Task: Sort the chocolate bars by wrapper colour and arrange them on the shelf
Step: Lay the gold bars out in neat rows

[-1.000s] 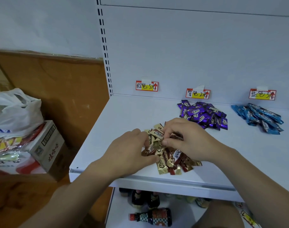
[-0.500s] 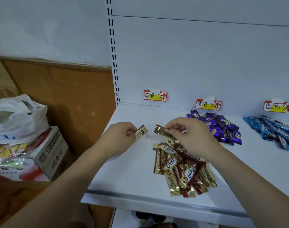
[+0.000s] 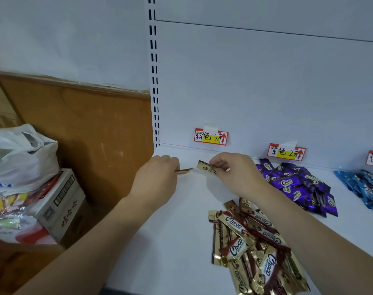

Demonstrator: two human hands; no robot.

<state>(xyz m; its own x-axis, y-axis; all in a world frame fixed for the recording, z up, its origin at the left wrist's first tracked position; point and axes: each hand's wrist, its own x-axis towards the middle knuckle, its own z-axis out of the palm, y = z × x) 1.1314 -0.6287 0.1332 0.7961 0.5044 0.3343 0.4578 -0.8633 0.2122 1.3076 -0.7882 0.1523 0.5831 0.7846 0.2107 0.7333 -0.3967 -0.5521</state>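
- Shelf: white deck and white back panel. Three price tags on the panel; the left tag sits just above where both hands are working.
- Brown/gold pile: loose heap at the front of the shelf, bars crossing at all angles, unsorted in orientation. Partly under the right forearm.
- Purple pile: under the middle tag, already grouped. Blue pile further right, cut by the frame edge, also grouped.
- Left hand: fingers curled, pinching a brown bar by one end. Bar seen edge-on, long axis roughly left-right, free end pointing toward the right hand.
- Right hand: thumb and fingers pinching a gold bar by its right end. Long axis left-right with a slight tilt, free end pointing left and a bit up.
- The two bars are near each other, tip to tip, low over the back of the shelf below the left tag. Can't tell if either touches the deck.
- Step, as I read it: starting the neat row for the brown/gold group at the back-left spot.
- Next move calls for laying both flat, same orientation, side by side under that tag, then going back to the front heap for more.
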